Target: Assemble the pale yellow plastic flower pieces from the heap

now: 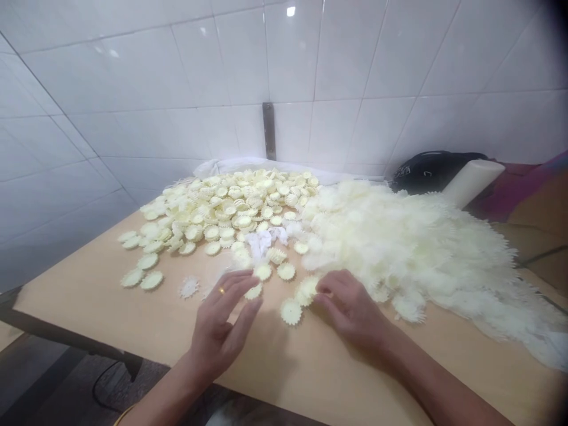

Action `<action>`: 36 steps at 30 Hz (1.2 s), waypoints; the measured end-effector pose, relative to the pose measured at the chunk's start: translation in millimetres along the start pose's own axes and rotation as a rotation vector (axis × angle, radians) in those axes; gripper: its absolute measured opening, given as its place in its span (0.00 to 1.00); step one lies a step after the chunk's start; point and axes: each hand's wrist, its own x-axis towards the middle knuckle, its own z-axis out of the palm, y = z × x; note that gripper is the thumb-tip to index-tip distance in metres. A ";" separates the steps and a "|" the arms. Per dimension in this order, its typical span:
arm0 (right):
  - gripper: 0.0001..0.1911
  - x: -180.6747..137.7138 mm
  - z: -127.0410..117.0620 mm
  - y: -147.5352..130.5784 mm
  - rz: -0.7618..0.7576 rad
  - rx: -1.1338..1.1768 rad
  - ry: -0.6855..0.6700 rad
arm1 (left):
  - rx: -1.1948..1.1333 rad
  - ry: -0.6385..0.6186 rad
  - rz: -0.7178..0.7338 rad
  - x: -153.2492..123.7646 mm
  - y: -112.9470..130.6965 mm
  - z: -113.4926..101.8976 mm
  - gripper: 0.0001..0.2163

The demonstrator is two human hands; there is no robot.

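My left hand lies on the wooden table with its fingers stretched out flat. Its fingertips touch a pale yellow toothed plastic disc. There is a ring on one finger. My right hand rests palm down, fingers curled at the edge of a big heap of whitish frilly discs. Whether it holds one I cannot make out. A single disc lies between the two hands. Behind them spreads a pile of assembled yellow discs.
White tiled walls close the table on the left and back. A black helmet-like object and a white cylinder sit at the back right. The table's near-left edge drops to the floor.
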 end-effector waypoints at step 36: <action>0.05 -2.5 4.4 8.3 -0.025 -0.210 0.145 | 0.008 -0.161 0.157 -34.7 9.9 16.8 0.13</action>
